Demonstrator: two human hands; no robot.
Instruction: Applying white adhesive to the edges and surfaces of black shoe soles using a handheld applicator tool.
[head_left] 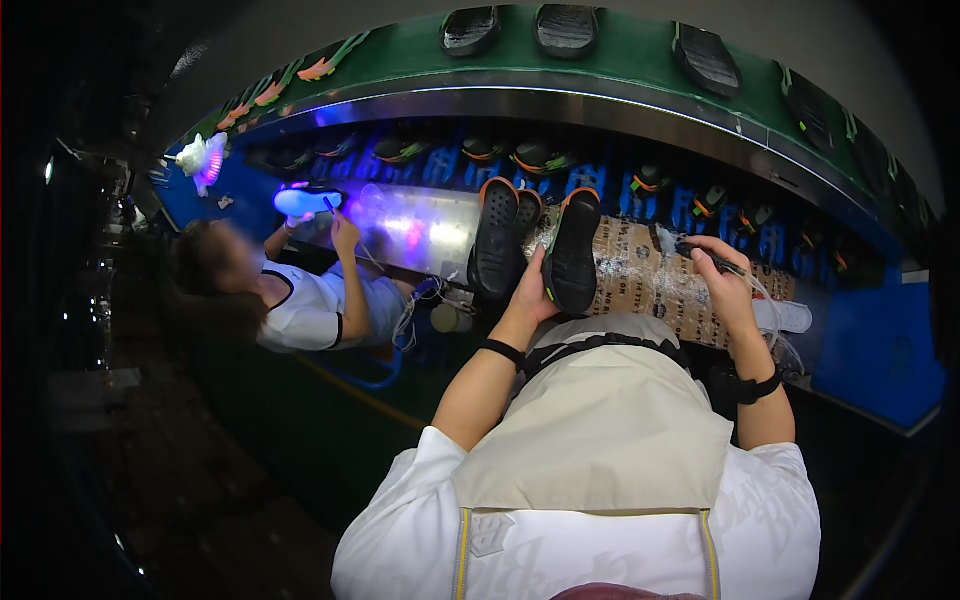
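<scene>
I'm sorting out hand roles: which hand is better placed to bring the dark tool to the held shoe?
Probably the right hand: it holds the dark tool, while the left hand is occupied holding the black shoe.

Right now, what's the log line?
left hand: holding black shoe | right hand: holding black tool | left of black shoe: two more shoes | co-worker: holding blue-lit item

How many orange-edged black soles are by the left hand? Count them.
3: one sole in the left hand; a second sole to its left; a third sole partly behind the second. Others may be hidden.
</scene>
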